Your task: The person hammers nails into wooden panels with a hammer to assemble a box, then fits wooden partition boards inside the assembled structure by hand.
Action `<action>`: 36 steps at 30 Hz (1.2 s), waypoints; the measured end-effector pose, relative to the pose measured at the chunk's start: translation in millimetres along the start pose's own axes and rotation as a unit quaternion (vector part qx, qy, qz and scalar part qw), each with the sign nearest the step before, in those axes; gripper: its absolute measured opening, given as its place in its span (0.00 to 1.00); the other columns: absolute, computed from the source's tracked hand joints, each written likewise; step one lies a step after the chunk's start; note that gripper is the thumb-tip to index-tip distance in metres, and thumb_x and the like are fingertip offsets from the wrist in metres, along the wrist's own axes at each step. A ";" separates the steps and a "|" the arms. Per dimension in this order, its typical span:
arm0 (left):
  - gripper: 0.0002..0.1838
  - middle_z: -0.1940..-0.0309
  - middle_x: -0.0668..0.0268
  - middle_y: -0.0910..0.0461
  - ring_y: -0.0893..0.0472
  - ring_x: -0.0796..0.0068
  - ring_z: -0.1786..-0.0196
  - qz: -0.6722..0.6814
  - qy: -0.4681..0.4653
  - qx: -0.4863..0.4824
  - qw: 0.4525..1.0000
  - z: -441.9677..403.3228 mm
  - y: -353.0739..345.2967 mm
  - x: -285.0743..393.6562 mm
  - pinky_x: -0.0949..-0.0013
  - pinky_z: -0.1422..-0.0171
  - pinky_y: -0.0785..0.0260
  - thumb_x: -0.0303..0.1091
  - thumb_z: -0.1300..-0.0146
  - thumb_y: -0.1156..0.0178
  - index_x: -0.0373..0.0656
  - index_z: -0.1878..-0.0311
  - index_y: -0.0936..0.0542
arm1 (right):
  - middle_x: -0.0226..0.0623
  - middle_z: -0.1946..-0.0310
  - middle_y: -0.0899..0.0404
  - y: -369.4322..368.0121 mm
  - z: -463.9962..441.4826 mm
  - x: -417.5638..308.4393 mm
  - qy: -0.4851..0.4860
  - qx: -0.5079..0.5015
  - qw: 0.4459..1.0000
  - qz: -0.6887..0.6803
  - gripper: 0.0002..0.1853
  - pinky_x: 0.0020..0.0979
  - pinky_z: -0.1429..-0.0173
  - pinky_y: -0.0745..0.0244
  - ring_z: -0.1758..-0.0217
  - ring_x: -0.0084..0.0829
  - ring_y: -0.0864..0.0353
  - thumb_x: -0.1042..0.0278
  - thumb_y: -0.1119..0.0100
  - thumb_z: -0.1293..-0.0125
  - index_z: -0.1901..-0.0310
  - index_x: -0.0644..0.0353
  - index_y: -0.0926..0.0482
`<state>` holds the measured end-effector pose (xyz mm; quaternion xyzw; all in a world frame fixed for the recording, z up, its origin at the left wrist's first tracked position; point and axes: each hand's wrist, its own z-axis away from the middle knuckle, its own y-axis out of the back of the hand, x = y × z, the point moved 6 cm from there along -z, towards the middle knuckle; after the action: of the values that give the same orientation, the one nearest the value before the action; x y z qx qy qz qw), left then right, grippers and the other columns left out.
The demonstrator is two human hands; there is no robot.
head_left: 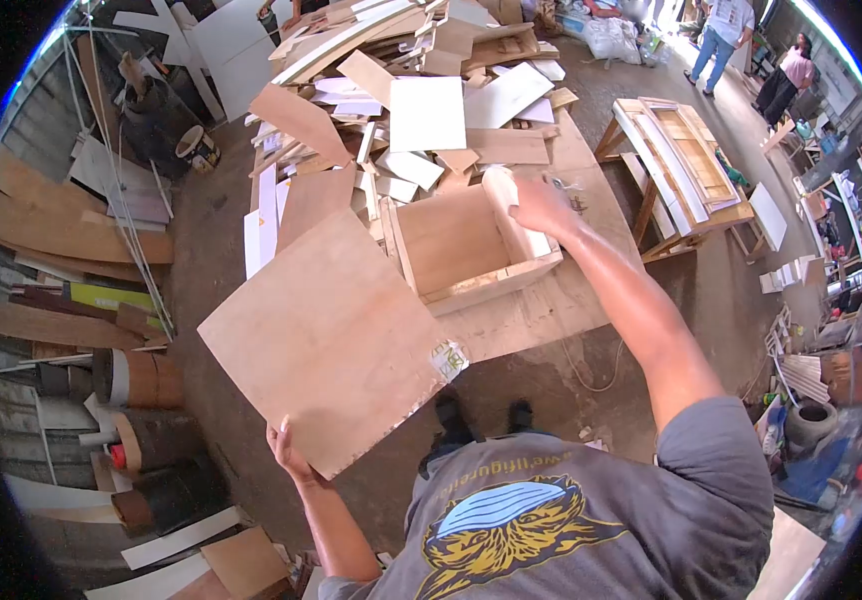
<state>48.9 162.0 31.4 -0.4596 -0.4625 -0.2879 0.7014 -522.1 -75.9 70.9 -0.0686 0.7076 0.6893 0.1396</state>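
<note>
My left hand [291, 452] is closed on the lower corner of a square plywood panel [326, 335], thumb on its near face. A torn label [448, 360] clings to the panel's right corner. The panel is tilted in front of the workbench, and its upper right edge overlaps an open-topped wooden box [491, 285]. Across the box, my right hand [539, 203] grips the top of its right side wall; some fingertips are hidden. The box rests on the workbench [591, 240], and its bare inside shows.
A heap of wood offcuts [429, 115] covers the bench's far part. To the right stands a second table [676, 170] with a wooden frame on it. Boards and drums [141, 390] line the left wall. Two people [726, 40] are at the far right. A cable [591, 385] lies on the floor.
</note>
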 end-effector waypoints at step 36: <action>0.25 0.48 0.59 0.13 0.12 0.59 0.46 0.160 -0.037 -0.033 0.986 -73.0 135.1 -24.4 0.52 0.40 0.15 0.38 0.31 0.41 0.41 0.32 0.23 | 0.47 0.81 0.19 84.3 37.3 -150.8 0.336 -0.073 0.932 0.111 0.42 0.53 0.63 0.22 0.71 0.56 0.16 0.20 0.50 0.27 0.76 0.55 0.14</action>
<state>179.0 150.5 -52.9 -0.5604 -0.3992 -0.1701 0.7054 -399.1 -49.7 195.2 -0.2268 0.6638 0.6870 -0.1894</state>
